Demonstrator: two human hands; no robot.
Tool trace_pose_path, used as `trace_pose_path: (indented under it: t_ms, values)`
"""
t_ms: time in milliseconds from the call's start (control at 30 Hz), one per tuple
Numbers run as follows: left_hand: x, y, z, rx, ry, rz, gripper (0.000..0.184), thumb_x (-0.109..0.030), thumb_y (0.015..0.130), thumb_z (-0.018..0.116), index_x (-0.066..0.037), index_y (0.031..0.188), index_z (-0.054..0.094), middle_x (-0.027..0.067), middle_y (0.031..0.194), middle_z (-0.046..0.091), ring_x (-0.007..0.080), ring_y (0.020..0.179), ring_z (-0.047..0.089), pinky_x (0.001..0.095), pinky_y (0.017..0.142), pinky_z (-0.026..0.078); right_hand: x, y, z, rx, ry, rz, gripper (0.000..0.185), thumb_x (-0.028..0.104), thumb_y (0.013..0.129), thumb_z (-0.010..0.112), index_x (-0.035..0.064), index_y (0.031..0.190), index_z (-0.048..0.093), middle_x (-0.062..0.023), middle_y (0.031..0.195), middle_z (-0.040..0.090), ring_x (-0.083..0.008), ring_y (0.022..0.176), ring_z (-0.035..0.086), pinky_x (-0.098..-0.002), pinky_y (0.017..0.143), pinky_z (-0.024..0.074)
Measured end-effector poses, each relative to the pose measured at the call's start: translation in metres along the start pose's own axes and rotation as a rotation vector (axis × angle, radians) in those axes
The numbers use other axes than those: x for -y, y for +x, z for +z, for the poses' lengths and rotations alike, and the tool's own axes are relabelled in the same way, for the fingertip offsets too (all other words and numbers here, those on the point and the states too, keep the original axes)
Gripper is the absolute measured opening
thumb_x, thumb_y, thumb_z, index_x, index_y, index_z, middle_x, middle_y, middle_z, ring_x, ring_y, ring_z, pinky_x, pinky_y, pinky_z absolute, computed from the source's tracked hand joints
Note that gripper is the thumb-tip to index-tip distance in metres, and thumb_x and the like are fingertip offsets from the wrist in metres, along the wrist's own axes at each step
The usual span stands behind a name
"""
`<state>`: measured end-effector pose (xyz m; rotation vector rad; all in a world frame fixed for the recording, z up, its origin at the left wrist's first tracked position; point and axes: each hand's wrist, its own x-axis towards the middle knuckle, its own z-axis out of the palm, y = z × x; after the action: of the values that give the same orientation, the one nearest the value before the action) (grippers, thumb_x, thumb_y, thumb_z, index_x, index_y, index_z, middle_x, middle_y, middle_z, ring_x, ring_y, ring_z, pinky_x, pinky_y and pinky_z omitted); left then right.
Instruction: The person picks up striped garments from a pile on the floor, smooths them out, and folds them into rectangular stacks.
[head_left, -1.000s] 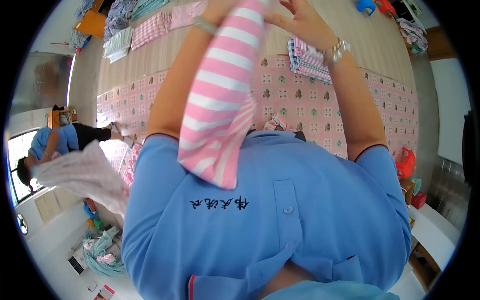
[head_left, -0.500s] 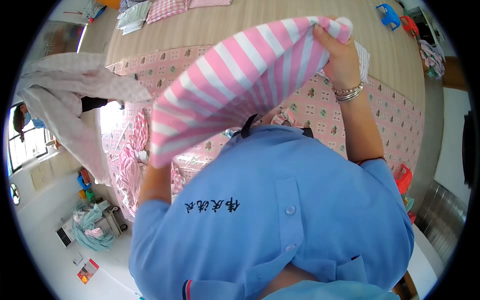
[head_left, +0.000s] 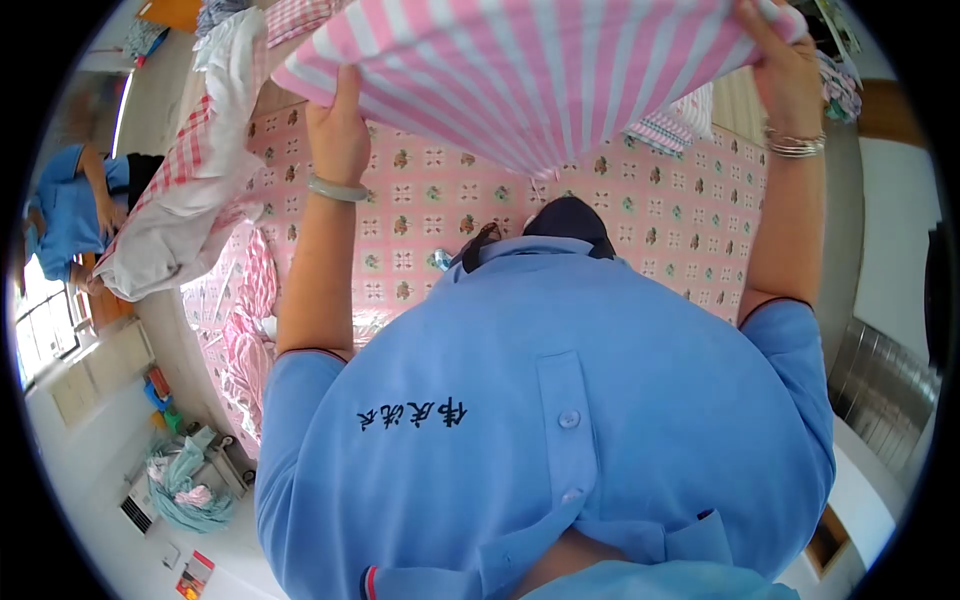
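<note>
A pink and white striped cloth (head_left: 540,75) hangs spread between my hands at the top of the view. Its left corner is pinched in my left hand (head_left: 339,130), which wears a pale bangle. My right hand (head_left: 785,80), with several thin bracelets at the wrist, grips the opposite corner. The cloth sags in the middle, its lower point above the table covered in pink patterned sheeting (head_left: 430,210). Folded striped cloths (head_left: 662,132) lie behind it on the table, partly hidden.
A co-worker in blue (head_left: 75,205) at the left holds a large white and red-checked cloth (head_left: 185,215). Crumpled pink striped cloth (head_left: 250,340) lies at the table's left side. Teal cloth (head_left: 190,485) is heaped on a cart at lower left.
My hands have moved apart and upward, stretching the striped cloth wide; earlier it hung bunched, then slanted. The co-worker's cloth has swung down and toward the table.
</note>
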<state>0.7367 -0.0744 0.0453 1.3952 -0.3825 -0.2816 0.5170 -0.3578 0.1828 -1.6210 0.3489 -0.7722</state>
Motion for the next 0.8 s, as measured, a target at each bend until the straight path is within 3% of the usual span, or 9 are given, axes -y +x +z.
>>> trace_pose_path:
  t_ms: [200,367,400,500,533,600,633,700,800]
  values:
    - [-0.043,0.025,0.050,0.244,0.068,0.259,0.014,-0.010,0.084,0.048,0.001,0.089,0.055,-0.0019,0.081,0.054,0.0046,0.074,0.047,0.0194,0.065,0.038,-0.012,-0.031,-0.104,-0.170,-0.767,0.008,0.023,0.008,0.073,0.060,-0.0012,0.093,0.058,-0.0036,0.084,0.057,-0.0097,0.076,0.052,-0.0235,0.071,0.0406]
    - [-0.062,0.022,0.052,0.323,-0.072,0.186,0.027,0.005,0.075,0.053,0.000,0.101,0.051,0.0066,0.098,0.053,0.0137,0.088,0.051,0.0255,0.076,0.041,-0.023,-0.057,-0.174,0.338,-0.683,-0.228,0.045,0.038,0.067,0.065,-0.0004,0.088,0.055,-0.0114,0.085,0.056,-0.0243,0.078,0.053,-0.0353,0.073,0.0411]
    - [-0.068,0.023,0.045,0.258,-0.013,0.204,0.027,-0.001,0.078,0.050,-0.001,0.105,0.049,0.0088,0.103,0.051,0.0185,0.091,0.051,0.0283,0.080,0.041,-0.023,-0.041,-0.180,0.429,-0.609,-0.248,0.047,0.040,0.068,0.064,-0.0004,0.089,0.055,-0.0128,0.086,0.056,-0.0260,0.079,0.053,-0.0364,0.074,0.0410]
    - [-0.093,0.101,0.052,0.447,-0.129,-0.589,0.085,-0.058,0.069,0.051,-0.020,0.132,0.010,0.0088,0.137,0.012,0.0281,0.125,0.011,0.0462,0.101,0.011,-0.043,0.021,-0.176,0.525,-0.107,-0.390,0.051,0.041,0.071,0.060,-0.0018,0.096,0.052,-0.0165,0.096,0.054,-0.0298,0.086,0.053,-0.0399,0.078,0.0399]
    - [-0.090,0.132,0.074,0.426,0.007,-0.412,0.063,-0.047,0.074,0.049,-0.014,0.122,0.024,0.0079,0.123,0.026,0.0241,0.113,0.025,0.0394,0.093,0.021,-0.057,0.041,-0.177,0.523,0.038,-0.432,0.051,0.041,0.072,0.059,-0.0023,0.099,0.052,-0.0173,0.099,0.053,-0.0306,0.088,0.052,-0.0406,0.079,0.0396]
    - [-0.066,0.201,0.129,0.372,0.263,-0.065,0.028,-0.023,0.084,0.045,-0.001,0.101,0.053,0.0062,0.097,0.056,0.0163,0.087,0.054,0.0259,0.075,0.042,-0.117,0.111,-0.178,0.162,0.004,0.154,0.046,0.034,0.080,0.049,-0.0021,0.108,0.047,-0.0111,0.103,0.053,-0.0206,0.092,0.051,-0.0303,0.082,0.0388]
    - [-0.030,0.251,0.152,0.391,0.215,-0.193,0.033,-0.021,0.082,0.049,0.002,0.106,0.050,0.0072,0.097,0.056,0.0126,0.084,0.054,0.0241,0.074,0.043,-0.147,0.156,-0.176,0.098,-0.008,0.397,0.040,0.028,0.084,0.045,-0.0016,0.111,0.047,-0.0074,0.105,0.053,-0.0144,0.093,0.051,-0.0244,0.082,0.0386]
    - [0.042,0.313,0.180,0.360,0.353,-0.174,0.028,-0.023,0.083,0.049,-0.002,0.101,0.053,0.0051,0.093,0.057,0.0121,0.080,0.054,0.0264,0.071,0.043,-0.234,0.231,-0.156,0.184,0.065,0.382,0.039,0.025,0.083,0.050,-0.0005,0.111,0.047,-0.0033,0.101,0.055,-0.0106,0.086,0.052,-0.0219,0.077,0.0391]
    - [0.069,0.363,0.188,0.265,0.450,-0.133,0.026,-0.026,0.081,0.051,-0.006,0.098,0.055,0.0033,0.091,0.057,0.0127,0.078,0.054,0.0291,0.066,0.044,-0.218,0.272,-0.134,0.136,-0.351,0.367,0.031,0.029,0.080,0.053,0.0009,0.091,0.059,-0.0036,0.080,0.059,-0.0090,0.072,0.053,-0.0233,0.065,0.0415]
